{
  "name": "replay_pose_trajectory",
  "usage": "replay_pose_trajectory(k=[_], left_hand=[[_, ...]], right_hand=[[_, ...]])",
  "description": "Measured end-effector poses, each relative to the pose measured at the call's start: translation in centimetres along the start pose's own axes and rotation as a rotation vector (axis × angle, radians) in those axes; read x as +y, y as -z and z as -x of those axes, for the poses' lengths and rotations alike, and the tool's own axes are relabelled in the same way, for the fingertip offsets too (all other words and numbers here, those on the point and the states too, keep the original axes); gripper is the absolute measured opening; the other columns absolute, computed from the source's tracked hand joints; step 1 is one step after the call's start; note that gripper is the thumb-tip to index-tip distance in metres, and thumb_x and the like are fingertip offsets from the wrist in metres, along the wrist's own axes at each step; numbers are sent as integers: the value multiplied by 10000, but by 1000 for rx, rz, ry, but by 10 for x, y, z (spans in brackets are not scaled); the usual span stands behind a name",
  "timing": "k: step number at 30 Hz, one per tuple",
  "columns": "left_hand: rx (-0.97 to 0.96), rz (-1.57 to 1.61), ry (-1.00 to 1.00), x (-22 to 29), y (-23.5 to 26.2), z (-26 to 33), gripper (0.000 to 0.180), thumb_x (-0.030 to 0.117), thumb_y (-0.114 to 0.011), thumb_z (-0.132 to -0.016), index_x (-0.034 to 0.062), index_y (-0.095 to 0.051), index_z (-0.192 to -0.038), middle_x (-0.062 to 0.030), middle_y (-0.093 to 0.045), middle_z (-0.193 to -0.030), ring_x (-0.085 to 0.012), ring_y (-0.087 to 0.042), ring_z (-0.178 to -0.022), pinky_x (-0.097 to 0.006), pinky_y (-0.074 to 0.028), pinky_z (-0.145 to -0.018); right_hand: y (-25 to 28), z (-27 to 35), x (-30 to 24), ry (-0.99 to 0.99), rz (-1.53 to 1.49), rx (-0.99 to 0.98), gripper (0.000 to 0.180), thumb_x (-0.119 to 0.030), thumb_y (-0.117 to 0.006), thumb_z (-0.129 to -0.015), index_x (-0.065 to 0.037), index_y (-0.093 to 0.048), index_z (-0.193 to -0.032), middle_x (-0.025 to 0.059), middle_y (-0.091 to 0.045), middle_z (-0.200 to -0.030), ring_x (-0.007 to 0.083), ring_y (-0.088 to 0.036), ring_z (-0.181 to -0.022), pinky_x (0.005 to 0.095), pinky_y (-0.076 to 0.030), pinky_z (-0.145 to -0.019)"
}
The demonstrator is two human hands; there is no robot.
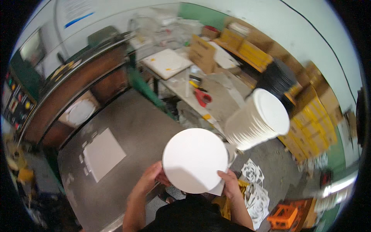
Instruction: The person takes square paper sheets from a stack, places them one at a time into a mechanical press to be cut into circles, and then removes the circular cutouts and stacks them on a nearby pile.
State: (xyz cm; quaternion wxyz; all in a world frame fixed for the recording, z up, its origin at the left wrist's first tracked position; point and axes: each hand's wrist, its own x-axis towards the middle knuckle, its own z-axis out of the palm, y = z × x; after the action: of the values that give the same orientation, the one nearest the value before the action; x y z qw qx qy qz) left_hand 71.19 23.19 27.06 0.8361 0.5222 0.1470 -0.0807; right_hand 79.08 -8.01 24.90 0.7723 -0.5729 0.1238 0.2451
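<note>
Dark grey worktop (150,116) occupies left foreground. White disc (195,160) held before black shirt (189,216): left hand (154,176) grips its left rim, right hand (230,183) its lower-right rim. White disc stack (253,121) beyond, rightward; pale sheet (104,154) on worktop.

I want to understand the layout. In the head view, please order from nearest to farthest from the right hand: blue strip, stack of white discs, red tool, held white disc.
1. Held white disc: touching the right hand, on its left.
2. Stack of white discs: ahead, slightly right.
3. Red tool: farther ahead, slightly left.
4. Blue strip: far upper left.
</note>
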Motion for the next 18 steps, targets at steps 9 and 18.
replay_pose_trajectory(k=[9, 18], left_hand=[[-24, -51, -143, -15, -84, -74, 389, 92, -486, -939, -4, -452, -1315, -127, -619, -1118, -215, -635, -932, -356, -541, -742], [-257, -14, -251, 60, -279, -229, 409, 156, -496, -967, 26, -436, -1350, -118, -599, -1198, -236, -614, -1051, -393, -519, -843]], right_hand=[[209, 30, 40, 170, -11, 356, 281, -205, -561, -953, 11, -627, -1119, 110, -667, -781, 168, -639, -707, 278, -495, -607], [404, 105, 13, 12, 1337, 1381, 157, -157, -519, -892, -54, -634, -868, 171, -662, -722, 345, -655, -667, 475, -497, -600]])
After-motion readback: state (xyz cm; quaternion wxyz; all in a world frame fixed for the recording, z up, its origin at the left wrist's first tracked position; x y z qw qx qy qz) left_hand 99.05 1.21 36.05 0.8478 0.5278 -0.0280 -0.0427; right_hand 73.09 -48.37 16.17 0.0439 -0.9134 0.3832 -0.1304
